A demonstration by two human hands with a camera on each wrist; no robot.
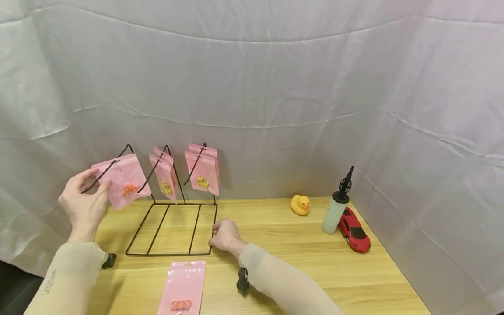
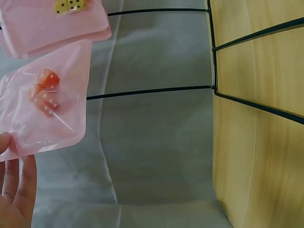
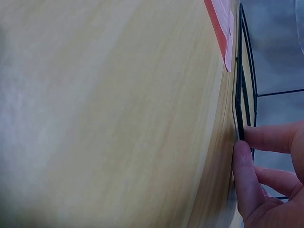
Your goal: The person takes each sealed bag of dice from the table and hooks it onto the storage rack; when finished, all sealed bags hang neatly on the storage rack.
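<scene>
My left hand pinches the left edge of a pink zip bag with orange dice inside. The left hook of a black wire rack passes through the hole at this bag's top, its tip sticking out toward me. Thumb and fingers grip the bag's edge in the left wrist view. Down at the rack's base, my right hand pinches the wire near the front right corner; the right wrist view shows thumb and forefinger on either side of it.
Pink bags with yellow dice hang from the middle hook and right hook. Another pink bag with red dice lies before the rack. Toward the right are a rubber duck, a hand pump and a red toy car.
</scene>
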